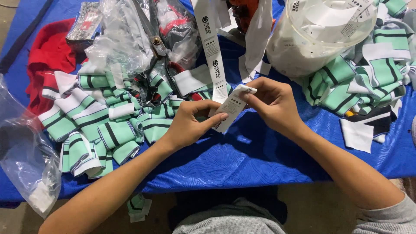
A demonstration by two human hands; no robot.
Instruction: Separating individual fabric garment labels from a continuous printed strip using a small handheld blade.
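Left hand (188, 123) and right hand (271, 102) — both pinched on one white printed label (232, 108) — above blue-covered counter (242, 156), beside green striped fabric pieces (108, 130).

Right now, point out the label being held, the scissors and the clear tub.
label (231, 108), head view, middle of its printed face.
scissors (156, 41), head view, pivot screw.
tub (312, 47), head view, its side wall.

Blue textured cloth (242, 160) spread over a table, front edge hanging toward a bare grey-brown floor (312, 208). Same floor visible at upper left corner (6, 17). Even overhead light, soft dark shadows on cloth.
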